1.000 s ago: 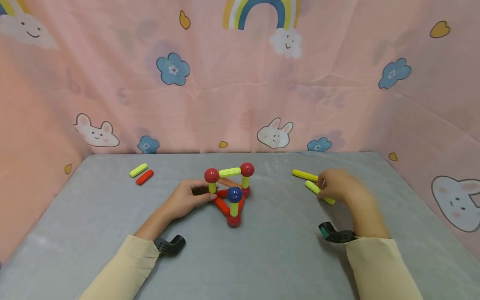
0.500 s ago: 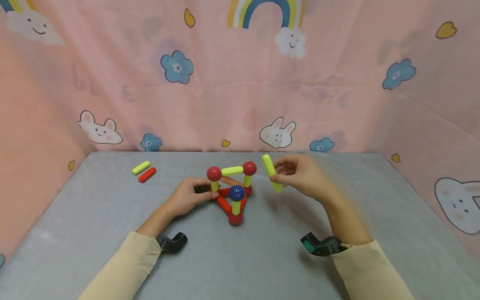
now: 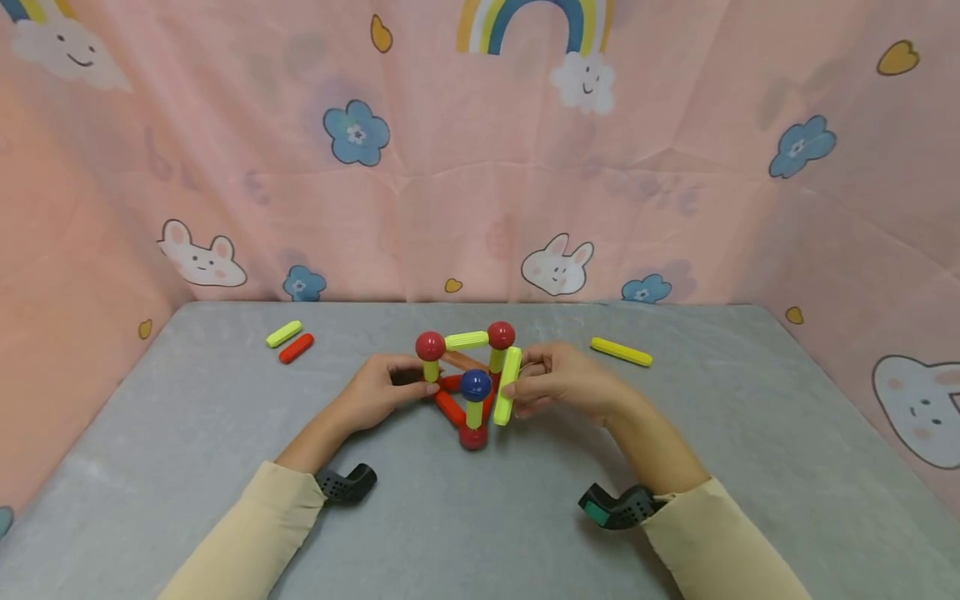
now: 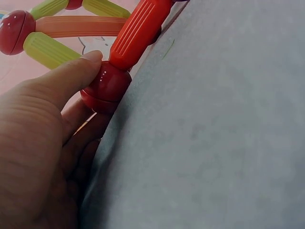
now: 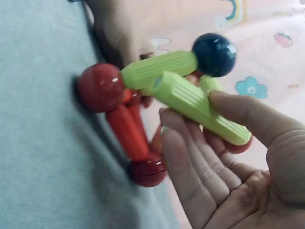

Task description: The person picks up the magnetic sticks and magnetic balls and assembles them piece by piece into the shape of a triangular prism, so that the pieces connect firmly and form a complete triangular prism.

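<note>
A small frame of building sticks and balls stands mid-table. Its base is a triangle of red sticks [image 3: 450, 409] with red balls at the corners, and yellow-green uprights rise from these. Two red top balls [image 3: 431, 346] are joined by a yellow-green stick [image 3: 467, 340]; the front upright carries a blue ball [image 3: 476, 385]. My left hand [image 3: 384, 393] pinches the lower left red ball [image 4: 107, 86] between thumb and fingers. My right hand [image 3: 570, 385] pinches a loose yellow-green stick [image 3: 507, 386], tilted, beside the right side of the frame; whether it touches cannot be told.
Behind and to the right lies a longer yellow stick [image 3: 621, 352]. At the back left are a short yellow-green stick [image 3: 283, 334] and a red stick [image 3: 296, 348]. A pink printed cloth [image 3: 420, 217] hangs along the far edge of the grey table [image 3: 450, 525].
The right hand has picked up the yellow-green stick from the right of the table and carried it left to the frame. The left hand stays on the lower left ball.
</note>
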The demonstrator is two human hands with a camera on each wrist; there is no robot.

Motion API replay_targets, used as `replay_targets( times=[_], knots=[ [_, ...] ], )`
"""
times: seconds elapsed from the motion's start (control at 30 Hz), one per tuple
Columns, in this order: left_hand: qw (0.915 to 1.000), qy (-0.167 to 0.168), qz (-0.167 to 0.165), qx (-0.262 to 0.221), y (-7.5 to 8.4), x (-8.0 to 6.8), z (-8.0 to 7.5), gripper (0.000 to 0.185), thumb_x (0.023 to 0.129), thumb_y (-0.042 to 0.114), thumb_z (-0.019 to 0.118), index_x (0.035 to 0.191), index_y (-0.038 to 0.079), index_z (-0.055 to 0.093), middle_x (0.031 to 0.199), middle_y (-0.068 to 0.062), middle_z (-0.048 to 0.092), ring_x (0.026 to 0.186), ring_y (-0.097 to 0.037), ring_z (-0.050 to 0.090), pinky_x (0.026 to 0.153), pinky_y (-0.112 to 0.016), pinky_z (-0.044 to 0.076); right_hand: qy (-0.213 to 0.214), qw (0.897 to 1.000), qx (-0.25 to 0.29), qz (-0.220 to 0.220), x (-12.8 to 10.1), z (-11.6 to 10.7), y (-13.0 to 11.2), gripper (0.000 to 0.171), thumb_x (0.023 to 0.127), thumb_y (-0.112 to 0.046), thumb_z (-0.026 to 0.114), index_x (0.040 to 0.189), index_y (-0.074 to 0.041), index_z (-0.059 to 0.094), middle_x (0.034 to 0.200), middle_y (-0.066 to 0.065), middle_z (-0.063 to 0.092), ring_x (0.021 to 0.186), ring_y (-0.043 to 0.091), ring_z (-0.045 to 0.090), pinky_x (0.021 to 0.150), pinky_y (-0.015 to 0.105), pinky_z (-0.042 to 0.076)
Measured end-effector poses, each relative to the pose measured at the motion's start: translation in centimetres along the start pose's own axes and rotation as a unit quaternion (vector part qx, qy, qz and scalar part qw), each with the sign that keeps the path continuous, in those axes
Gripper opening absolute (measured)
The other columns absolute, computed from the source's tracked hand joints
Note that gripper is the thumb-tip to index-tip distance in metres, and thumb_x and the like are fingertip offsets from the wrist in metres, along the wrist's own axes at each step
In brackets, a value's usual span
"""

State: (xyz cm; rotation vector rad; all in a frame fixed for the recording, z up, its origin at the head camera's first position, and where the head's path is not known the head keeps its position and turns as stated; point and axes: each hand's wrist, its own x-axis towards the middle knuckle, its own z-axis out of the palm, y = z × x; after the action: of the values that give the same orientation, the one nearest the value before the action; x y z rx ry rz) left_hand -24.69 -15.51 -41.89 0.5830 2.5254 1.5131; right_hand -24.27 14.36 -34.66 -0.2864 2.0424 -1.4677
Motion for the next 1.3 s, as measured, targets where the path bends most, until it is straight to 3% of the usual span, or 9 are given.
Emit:
replay_targets(
  times=[0.43,0.83,1.3],
  knots=[
    [1.0,0.0,0.002,0.001,-0.2,0.1,0.1,0.026,0.091,0.019,0.076,0.116,0.013,0.075,0.108,-0.004,0.075,0.099,-0.02,0.063,0.092,-0.038,0.05,-0.025,1.0,-0.002,-0.012,0.9,0.7,1.0,0.047,0.092,-0.017,0.073,0.131,0.002,0.057,0.101,0.006,0.078,0.089,0.019,0.073,0.086,0.035,0.061],
    [1.0,0.003,0.009,0.0,-0.2,0.1,0.0,0.025,0.091,0.018,0.075,0.116,0.012,0.075,0.109,-0.004,0.076,0.1,-0.019,0.065,0.093,-0.035,0.052,-0.011,0.999,-0.023,-0.026,1.1,0.9,1.2,0.043,0.094,-0.019,0.072,0.129,0.0,0.058,0.103,0.007,0.078,0.091,0.02,0.073,0.086,0.036,0.061],
    [1.0,0.001,0.009,0.002,0.0,0.1,-0.1,0.027,0.091,0.018,0.075,0.117,0.01,0.075,0.108,-0.006,0.076,0.098,-0.018,0.064,0.089,-0.03,0.053,0.028,0.999,-0.007,-0.032,1.7,1.3,1.8,0.04,0.091,-0.018,0.076,0.125,-0.002,0.062,0.109,0.01,0.077,0.093,0.02,0.073,0.087,0.035,0.061]
  ],
)
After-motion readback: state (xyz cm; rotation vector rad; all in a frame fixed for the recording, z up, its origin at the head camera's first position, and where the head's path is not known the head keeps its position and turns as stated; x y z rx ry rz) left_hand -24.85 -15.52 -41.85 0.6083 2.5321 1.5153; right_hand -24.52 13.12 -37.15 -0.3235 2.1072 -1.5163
